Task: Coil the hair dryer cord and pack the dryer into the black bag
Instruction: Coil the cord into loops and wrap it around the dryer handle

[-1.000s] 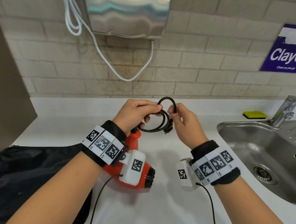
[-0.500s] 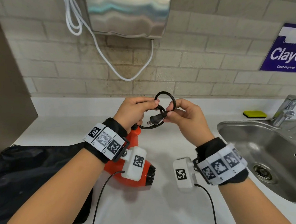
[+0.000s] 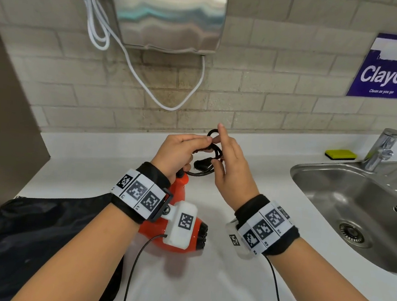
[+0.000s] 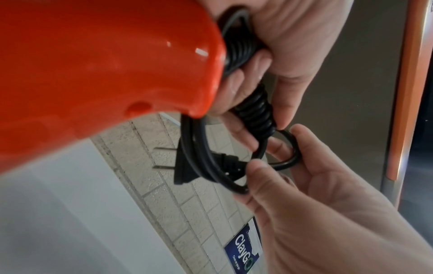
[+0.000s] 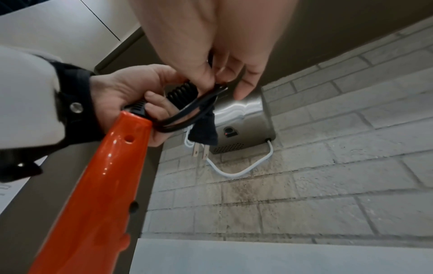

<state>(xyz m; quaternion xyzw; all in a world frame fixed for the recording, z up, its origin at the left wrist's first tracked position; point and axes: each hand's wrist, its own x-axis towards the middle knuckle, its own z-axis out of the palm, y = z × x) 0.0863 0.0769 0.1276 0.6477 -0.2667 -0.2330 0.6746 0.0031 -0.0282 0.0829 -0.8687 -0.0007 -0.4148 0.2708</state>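
Note:
The orange hair dryer hangs nozzle-down above the white counter, its handle end up at my left hand. That hand grips the wound black cord together with the ribbed cord sleeve at the handle. My right hand faces it, palm turned left, index finger straight up. Its thumb and fingers pinch a loop of the cord just behind the plug. The plug dangles below the coil, prongs down. The black bag lies flat on the counter at the lower left.
A steel sink with a faucet and a yellow sponge is on the right. A wall hand dryer with a white cable hangs above. A dark panel bounds the left.
My right hand has turned palm-left and raised its index finger. The plug has swung down under the coil, and the top loop is smaller. The left hand stays at the handle.

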